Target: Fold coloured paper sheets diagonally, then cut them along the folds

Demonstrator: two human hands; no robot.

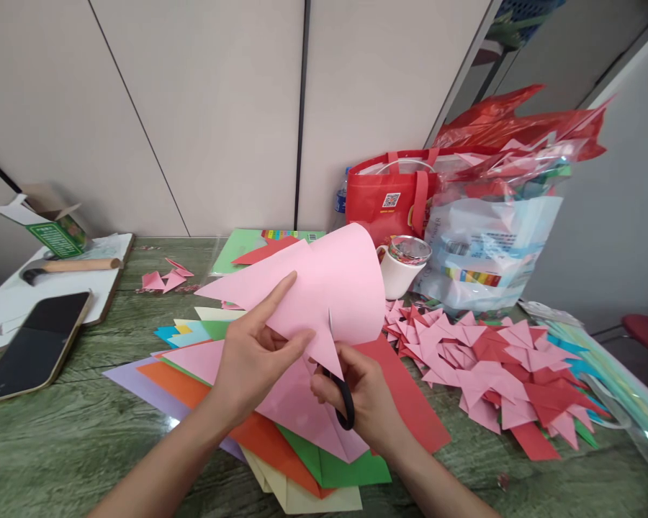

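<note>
A sheet of pink paper, curled over at its right side, is held up above the table. My left hand grips it with the thumb and fingers at its lower left. In my right hand is a pair of scissors with black handles. The blade pokes through a slit in the pink sheet, and a pointed flap hangs beside it. Beneath both hands lies a fanned stack of coloured paper, with an orange sheet, a green sheet and a red sheet showing.
Folded pink and red paper pieces are heaped on the right. Behind them stand a white mug, a red bag and a plastic bag. On the left lie a phone, a wooden-handled tool and a small open box.
</note>
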